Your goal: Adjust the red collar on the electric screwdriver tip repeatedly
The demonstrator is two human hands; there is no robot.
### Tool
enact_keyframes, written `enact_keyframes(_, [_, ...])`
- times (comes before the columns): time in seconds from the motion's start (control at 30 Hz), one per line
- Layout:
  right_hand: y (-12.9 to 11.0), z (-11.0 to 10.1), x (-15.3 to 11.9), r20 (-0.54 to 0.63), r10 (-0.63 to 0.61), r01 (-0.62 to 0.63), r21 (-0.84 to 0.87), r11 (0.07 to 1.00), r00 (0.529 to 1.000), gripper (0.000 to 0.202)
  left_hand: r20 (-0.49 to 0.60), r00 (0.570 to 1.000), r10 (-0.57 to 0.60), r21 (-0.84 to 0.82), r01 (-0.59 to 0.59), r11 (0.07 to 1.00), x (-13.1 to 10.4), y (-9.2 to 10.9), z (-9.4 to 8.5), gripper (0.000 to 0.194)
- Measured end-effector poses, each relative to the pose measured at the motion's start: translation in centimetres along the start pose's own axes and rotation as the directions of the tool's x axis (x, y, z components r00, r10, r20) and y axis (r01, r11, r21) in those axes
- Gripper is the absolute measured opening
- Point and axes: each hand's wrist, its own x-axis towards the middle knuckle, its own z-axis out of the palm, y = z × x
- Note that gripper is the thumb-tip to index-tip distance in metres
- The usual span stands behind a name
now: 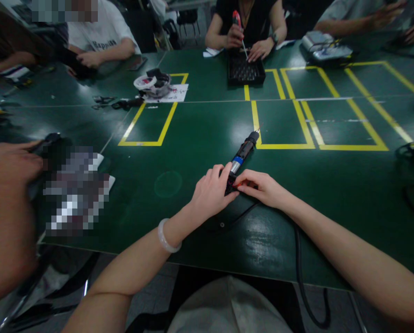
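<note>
A slim, corded power tool, black with a blue band and a silver section, lies on the green table with its tip pointing away from me. Over its near end rests my left hand, fingers curled round the black housing. My right hand pinches a small red piece, perhaps a wire, at that same end; the fingertips partly hide it. Dark innards show between the two hands. From there a black cord runs under my right forearm and over the table's near edge.
Across the green table, a person holds a red-handled screwdriver above a black tray. A round container stands on white paper at the far left. Another person's arm reaches in close on my left. Yellow tape outlines mark the tabletop.
</note>
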Motion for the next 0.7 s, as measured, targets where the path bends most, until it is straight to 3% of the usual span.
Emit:
enact_keyframes(0.17, [-0.6, 0.1, -0.2, 0.027, -0.109, 0.113, -0.208, 0.972, 0.994, 0.011, 0.007, 1.0, -0.001, 0.016, 0.001, 1.0, 0.0, 0.1, -0.1, 0.076])
enact_keyframes(0.37, [-0.9, -0.1, -0.5, 0.07, -0.215, 0.222, -0.489, 0.844, 0.974, 0.022, 0.015, 1.0, 0.004, 0.029, -0.004, 1.0, 0.0, 0.1, -0.3, 0.076])
enact_keyframes(0.53, [-1.2, -0.2, -0.6, 0.081, -0.218, 0.229, -0.504, 0.833, 0.972, 0.023, -0.004, 1.0, -0.008, 0.049, 0.008, 0.999, 0.0, 0.4, -0.1, 0.074])
enact_keyframes(0.7, [-0.9, -0.3, -0.5, -0.016, -0.148, 0.135, -0.317, 0.939, 0.989, 0.02, -0.008, 1.0, -0.019, 0.081, 0.02, 0.997, 0.0, 0.7, 0.1, 0.065])
